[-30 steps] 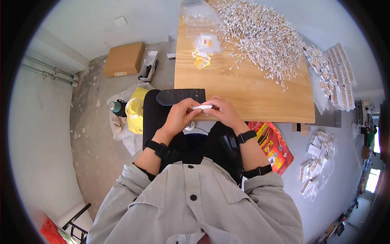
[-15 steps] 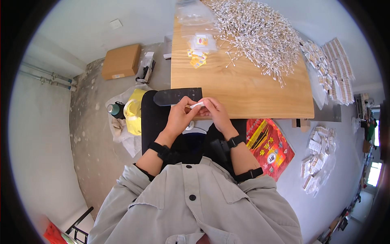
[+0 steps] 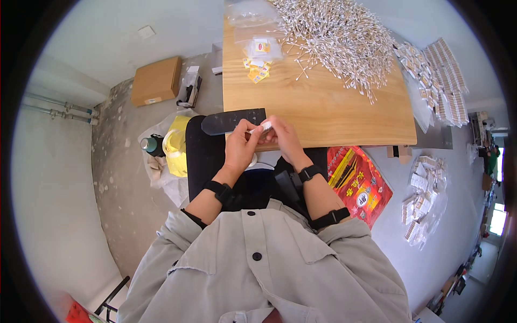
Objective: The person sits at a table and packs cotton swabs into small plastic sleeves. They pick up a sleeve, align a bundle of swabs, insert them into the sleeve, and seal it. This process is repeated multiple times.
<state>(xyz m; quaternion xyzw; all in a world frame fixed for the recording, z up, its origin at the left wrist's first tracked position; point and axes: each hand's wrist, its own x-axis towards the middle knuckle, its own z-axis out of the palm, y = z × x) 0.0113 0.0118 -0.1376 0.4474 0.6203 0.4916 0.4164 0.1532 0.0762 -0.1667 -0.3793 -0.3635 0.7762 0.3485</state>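
Just off the near edge of the wooden table [image 3: 323,121], my left hand [image 3: 240,145] and my right hand [image 3: 288,141] meet in front of my body. Both are closed, fingertips together, on a small bundle of cotton swabs [image 3: 266,126]; its white tips show between the fingers, while the rest is hidden. Beside my left hand lies a dark flat board with a rounded end [image 3: 226,121]. Farther back on the table spreads a big heap of loose cotton swabs [image 3: 344,40]. Small yellow and white labels [image 3: 258,71] and clear plastic bags [image 3: 250,13] sit at the table's far left.
Packed swab bundles [image 3: 444,70] are stacked past the table's right side, with more in a clear bag [image 3: 425,188] below. A red printed sack [image 3: 361,185] lies under the right edge. On the left floor are a cardboard box [image 3: 156,81], a yellow bag [image 3: 176,145] and a green bottle [image 3: 149,144].
The view has tilted slightly, so the table sits higher in it. My fingers have shifted on the bundle, and its white tips now point up between my hands.
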